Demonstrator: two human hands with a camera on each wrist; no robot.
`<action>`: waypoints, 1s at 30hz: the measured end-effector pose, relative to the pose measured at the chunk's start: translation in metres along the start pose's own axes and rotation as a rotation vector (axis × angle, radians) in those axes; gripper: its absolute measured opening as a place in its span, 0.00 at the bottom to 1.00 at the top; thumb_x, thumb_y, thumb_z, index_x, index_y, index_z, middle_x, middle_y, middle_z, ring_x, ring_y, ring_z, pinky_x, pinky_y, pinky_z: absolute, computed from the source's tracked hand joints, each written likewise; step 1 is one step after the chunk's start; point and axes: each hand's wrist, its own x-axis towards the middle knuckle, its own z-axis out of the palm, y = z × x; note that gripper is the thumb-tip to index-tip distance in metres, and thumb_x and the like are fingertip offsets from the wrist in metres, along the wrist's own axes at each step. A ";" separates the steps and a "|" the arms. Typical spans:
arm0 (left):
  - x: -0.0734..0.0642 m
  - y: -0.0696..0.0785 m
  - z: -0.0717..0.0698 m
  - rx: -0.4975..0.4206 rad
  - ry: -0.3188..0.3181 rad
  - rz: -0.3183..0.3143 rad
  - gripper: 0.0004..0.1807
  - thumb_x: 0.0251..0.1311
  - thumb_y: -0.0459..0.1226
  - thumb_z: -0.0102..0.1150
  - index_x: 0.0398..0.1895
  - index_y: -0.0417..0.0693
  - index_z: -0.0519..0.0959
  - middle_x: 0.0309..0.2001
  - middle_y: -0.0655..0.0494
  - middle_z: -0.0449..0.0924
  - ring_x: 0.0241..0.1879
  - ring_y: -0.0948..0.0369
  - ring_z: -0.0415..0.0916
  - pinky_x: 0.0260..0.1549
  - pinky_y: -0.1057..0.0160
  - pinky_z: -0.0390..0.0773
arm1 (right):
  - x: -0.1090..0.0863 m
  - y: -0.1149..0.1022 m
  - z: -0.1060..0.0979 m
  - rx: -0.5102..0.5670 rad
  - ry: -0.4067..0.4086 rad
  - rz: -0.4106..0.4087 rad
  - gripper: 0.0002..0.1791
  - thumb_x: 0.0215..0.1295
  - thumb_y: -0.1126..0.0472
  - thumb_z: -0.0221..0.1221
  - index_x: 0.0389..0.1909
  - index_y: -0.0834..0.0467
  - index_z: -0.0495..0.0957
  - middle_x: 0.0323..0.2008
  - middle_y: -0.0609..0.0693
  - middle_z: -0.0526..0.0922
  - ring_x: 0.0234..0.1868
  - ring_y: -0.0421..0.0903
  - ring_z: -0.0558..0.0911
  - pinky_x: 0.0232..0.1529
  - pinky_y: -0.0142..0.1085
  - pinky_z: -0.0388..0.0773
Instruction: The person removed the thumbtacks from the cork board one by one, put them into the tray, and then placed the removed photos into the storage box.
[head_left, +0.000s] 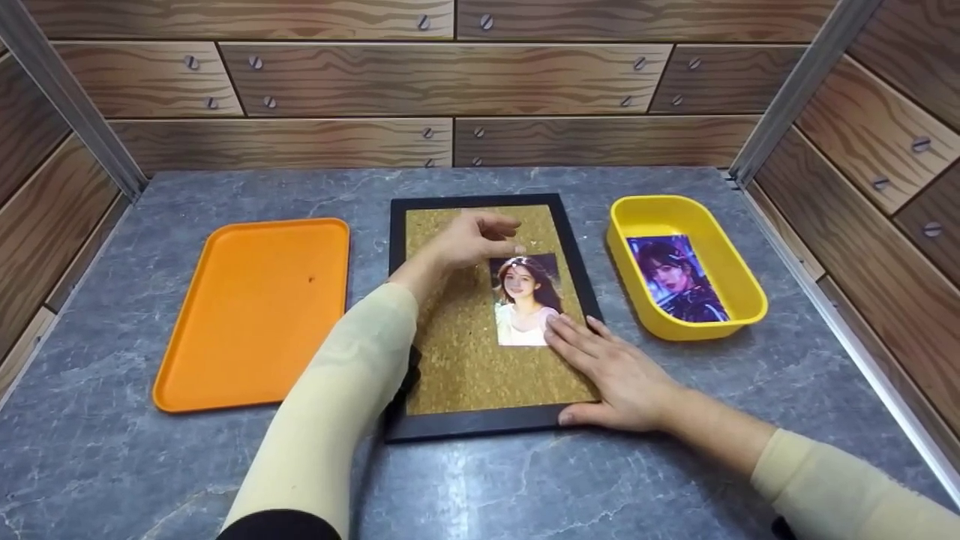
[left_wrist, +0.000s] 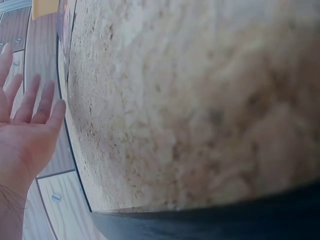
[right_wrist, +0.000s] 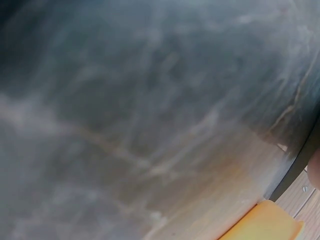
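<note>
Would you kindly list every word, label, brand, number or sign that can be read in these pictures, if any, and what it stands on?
None: no readable text shows on the black-framed cork board, portrait photo, orange tray or yellow box.
The dark speck on the tray is too small to identify.
Any fine lettering on the purple picture would be too small to read.

Work booth [head_left: 862,120] — wood-print panels [head_left: 450,78], metal corner posts [head_left: 78,101].
</note>
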 end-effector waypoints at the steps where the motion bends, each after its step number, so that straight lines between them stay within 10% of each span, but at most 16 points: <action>1: 0.000 -0.001 0.000 -0.002 -0.009 -0.007 0.31 0.66 0.37 0.72 0.70 0.34 0.76 0.65 0.36 0.80 0.63 0.48 0.79 0.60 0.57 0.81 | 0.000 0.000 0.000 -0.001 -0.001 -0.001 0.60 0.67 0.22 0.56 0.84 0.62 0.54 0.84 0.60 0.52 0.83 0.56 0.53 0.79 0.62 0.51; 22: 0.007 0.015 -0.010 0.258 -0.225 -0.186 0.25 0.69 0.36 0.69 0.68 0.44 0.81 0.64 0.49 0.83 0.64 0.54 0.78 0.68 0.58 0.72 | 0.001 0.001 -0.003 0.011 -0.004 0.002 0.61 0.66 0.22 0.57 0.84 0.62 0.54 0.84 0.59 0.52 0.83 0.56 0.54 0.79 0.61 0.50; 30: 0.010 0.010 -0.008 0.225 -0.209 -0.239 0.24 0.69 0.36 0.69 0.67 0.46 0.82 0.63 0.52 0.84 0.61 0.56 0.79 0.68 0.57 0.72 | 0.001 -0.002 -0.001 0.018 -0.006 0.004 0.61 0.66 0.22 0.56 0.84 0.62 0.54 0.84 0.59 0.52 0.83 0.56 0.53 0.79 0.62 0.50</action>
